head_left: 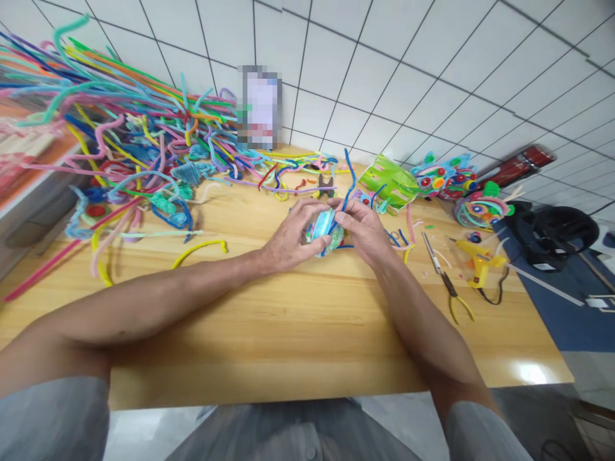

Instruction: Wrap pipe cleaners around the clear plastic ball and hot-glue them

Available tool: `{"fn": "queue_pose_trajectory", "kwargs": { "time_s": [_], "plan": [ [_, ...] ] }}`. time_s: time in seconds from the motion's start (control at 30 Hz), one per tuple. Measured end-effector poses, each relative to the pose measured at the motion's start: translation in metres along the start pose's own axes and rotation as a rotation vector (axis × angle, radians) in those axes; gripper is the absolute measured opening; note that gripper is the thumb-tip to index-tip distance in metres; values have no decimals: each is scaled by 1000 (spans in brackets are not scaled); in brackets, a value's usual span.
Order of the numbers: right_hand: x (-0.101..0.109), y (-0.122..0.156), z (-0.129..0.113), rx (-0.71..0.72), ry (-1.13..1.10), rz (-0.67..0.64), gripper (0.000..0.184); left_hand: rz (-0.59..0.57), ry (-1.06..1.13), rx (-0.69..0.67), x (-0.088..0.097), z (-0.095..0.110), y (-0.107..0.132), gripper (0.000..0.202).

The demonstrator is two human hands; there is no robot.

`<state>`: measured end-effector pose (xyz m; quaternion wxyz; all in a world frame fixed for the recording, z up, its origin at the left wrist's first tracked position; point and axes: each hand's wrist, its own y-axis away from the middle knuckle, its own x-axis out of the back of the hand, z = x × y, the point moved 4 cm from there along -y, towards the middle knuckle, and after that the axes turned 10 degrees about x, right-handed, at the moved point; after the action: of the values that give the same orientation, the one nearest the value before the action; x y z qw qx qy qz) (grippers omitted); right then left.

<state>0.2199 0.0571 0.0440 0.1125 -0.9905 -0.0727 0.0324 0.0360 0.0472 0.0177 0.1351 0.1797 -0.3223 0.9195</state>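
Observation:
Both my hands meet over the middle of the wooden table (pixel 288 333). My left hand (pixel 293 234) is closed around a small bundle of coiled pipe cleaners (pixel 324 232), light blue with green. My right hand (pixel 362 227) pinches a dark blue pipe cleaner (pixel 350 182) that rises from the bundle and curves up behind my fingers. The bundle is partly hidden by both hands.
A big tangle of coloured pipe cleaners (pixel 129 141) covers the table's back left. At the right lie pliers (pixel 446 278), a yellow glue gun (pixel 475 259), a green packet (pixel 389 179) and finished pipe-cleaner figures (pixel 444 176). A yellow piece (pixel 199 250) lies loose.

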Motion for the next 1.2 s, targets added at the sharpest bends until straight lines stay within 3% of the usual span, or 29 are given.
{"fn": "queue_pose_trajectory", "kwargs": {
  "time_s": [0.2,0.53,0.73,0.93,1.07,1.2],
  "plan": [
    [1,0,6,-40,2,6,53,1,5,-10,-2,-2,0,51],
    [-3,2,1,26,62,16,52,-20,29,-62,-2,3,1,52],
    [-4,3,1,33,94,-13,51,-14,114,19,-2,2,1,47],
    [-3,5,4,1,128,25,48,-53,124,207,-4,3,-2,51],
    [-2,6,1,4,122,29,49,-52,154,161,-3,6,-2,47],
    [-1,5,-6,60,97,8,44,-17,72,84,-2,7,0,56]
  ]
}}
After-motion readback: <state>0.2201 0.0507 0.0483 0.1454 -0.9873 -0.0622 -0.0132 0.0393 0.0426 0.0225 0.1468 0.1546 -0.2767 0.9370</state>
